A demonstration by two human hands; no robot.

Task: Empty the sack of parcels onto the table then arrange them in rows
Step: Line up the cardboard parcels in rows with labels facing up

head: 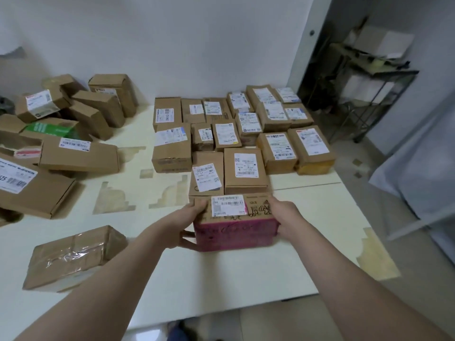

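Observation:
A cardboard parcel with a pink front face and a white label on top stands on the white table, at the near end of the arranged block. My left hand grips its left end, fingers over the top edge and thumb at the side. My right hand grips its right end the same way. Behind it, several labelled brown parcels lie in rows toward the wall. An unsorted heap of parcels covers the left of the table. The sack is not in view.
A taped brown parcel lies alone near the table's front left. The table's right edge borders an open floor strip. A metal shelf rack stands at the back right, beside a grey-blue cloth.

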